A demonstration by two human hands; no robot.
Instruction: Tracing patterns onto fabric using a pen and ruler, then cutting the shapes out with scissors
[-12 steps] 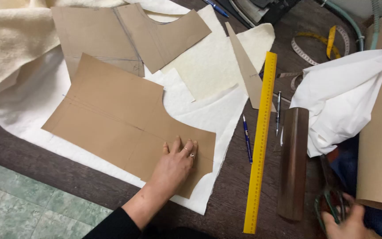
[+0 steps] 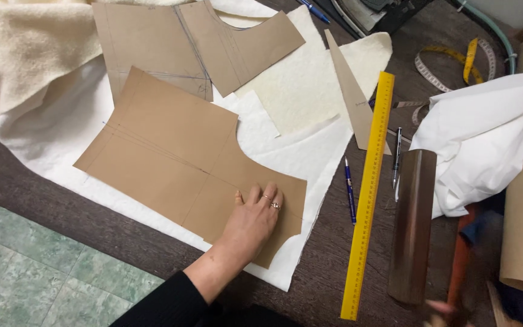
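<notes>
The left hand [image 2: 250, 224] lies flat, fingers spread slightly, pressing the near corner of a large brown paper pattern piece [image 2: 177, 160]. That piece rests on white fleecy fabric [image 2: 310, 151] spread over the dark wooden worktop [image 2: 62, 206]. Just to the right lie a blue pen [image 2: 349, 189] and a long yellow ruler [image 2: 368, 194], then a dark brown cylinder [image 2: 413, 224]. The right hand [image 2: 440, 310] shows only as a blurred edge at the bottom, beside an orange handle [image 2: 458, 266]; its grip cannot be told.
</notes>
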